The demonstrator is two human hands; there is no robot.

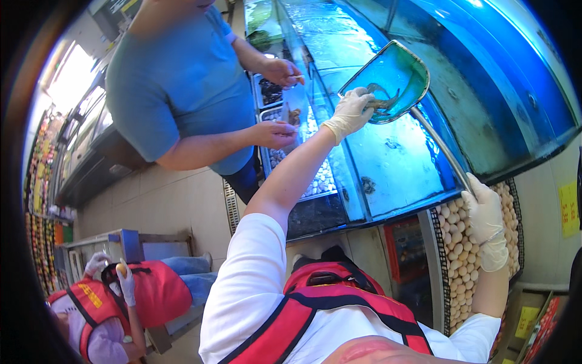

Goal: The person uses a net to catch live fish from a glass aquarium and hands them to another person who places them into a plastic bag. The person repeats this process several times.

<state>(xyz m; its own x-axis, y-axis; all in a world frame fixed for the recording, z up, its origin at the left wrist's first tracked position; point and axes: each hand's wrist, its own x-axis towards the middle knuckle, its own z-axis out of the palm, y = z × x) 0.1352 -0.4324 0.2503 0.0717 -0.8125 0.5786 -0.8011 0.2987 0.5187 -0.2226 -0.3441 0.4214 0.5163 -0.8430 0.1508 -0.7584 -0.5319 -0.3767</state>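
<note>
My right hand (485, 214), in a pale disposable glove, is closed around the metal handle (443, 148) of a hand net. The net's green mesh bag (411, 86) hangs from a D-shaped metal rim above a water tank (395, 168). Several shrimp (384, 102) lie in the mesh. My left hand (352, 111), gloved too, reaches over the near rim with its fingertips at the shrimp; whether they grip one is hard to tell. Across from me, a person in a blue T-shirt (195, 86) holds a clear plastic bag (293, 102) with something brownish inside.
Trays of shellfish (320, 175) sit left of the tank. Brown eggs (461, 259) fill a black crate below my right arm. Another tank (514, 91) stands to the right. At lower left, a person in a red apron (154, 291) holds a small round item. Price signs (569, 209) hang at right.
</note>
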